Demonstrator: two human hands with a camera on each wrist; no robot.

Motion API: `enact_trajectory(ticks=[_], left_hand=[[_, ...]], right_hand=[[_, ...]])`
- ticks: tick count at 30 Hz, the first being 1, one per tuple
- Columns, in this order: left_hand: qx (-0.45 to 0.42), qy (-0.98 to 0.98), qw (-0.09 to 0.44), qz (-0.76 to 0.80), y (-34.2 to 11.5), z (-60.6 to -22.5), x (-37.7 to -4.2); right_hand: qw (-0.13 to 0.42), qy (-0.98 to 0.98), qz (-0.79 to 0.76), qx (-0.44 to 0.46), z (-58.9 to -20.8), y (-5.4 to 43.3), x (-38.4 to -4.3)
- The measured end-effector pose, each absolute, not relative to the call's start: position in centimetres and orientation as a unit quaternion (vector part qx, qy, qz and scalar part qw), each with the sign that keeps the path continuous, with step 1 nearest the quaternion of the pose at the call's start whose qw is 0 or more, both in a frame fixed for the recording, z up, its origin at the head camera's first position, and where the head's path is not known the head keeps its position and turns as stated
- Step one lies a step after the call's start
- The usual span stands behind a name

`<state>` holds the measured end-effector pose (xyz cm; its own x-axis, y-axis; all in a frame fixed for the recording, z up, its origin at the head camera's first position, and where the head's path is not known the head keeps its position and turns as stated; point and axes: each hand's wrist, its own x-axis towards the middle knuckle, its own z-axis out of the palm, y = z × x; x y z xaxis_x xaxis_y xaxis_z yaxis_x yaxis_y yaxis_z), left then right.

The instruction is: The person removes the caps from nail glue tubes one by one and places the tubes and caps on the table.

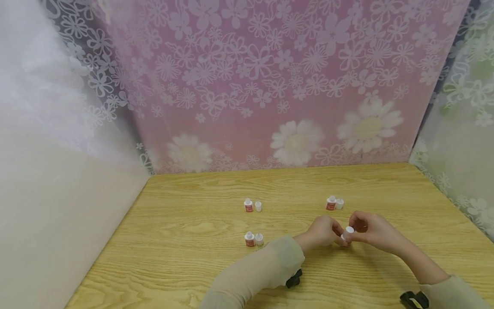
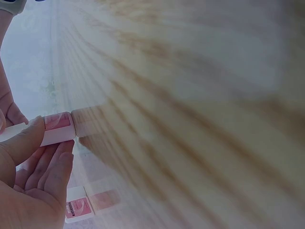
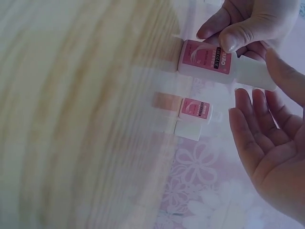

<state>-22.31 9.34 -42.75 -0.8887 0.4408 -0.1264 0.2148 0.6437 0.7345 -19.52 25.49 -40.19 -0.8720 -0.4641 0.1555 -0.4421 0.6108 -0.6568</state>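
A small white glue bottle (image 3: 207,59) with a red label stands on the wooden table, its white cap (image 3: 255,72) on top. My left hand (image 1: 323,231) grips the bottle's body between thumb and fingers; the left wrist view shows the thumb across the label. From the other side my right hand (image 1: 380,231) holds the cap, thumb and index finger at its sides. The right wrist view shows its other fingers spread beside the bottle, not touching it. Most of the bottle is hidden by the hands in the head view.
Beyond the hands stands an uncapped glue bottle (image 1: 330,203) beside its cap (image 1: 339,204). On the left are two more uncapped bottles, a far one (image 1: 248,206) and a near one (image 1: 250,240), each beside a cap. Flowered sheets (image 1: 270,86) enclose the table (image 1: 185,214).
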Motion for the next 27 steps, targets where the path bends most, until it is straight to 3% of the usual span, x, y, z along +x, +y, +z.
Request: enact_trajectory(ticks=[21,27], left_hand=[[0.188,0.896,0.157,0.370,9.40,-42.69,-22.51],[0.188,0.895,0.156,0.372,9.42,-42.81,-22.48]], right_hand=[[0.021,0.851,-0.411,-0.325,-40.70,25.98,-19.94],[0.030,0.860,-0.404,-0.310,-40.88,25.96,-19.94]])
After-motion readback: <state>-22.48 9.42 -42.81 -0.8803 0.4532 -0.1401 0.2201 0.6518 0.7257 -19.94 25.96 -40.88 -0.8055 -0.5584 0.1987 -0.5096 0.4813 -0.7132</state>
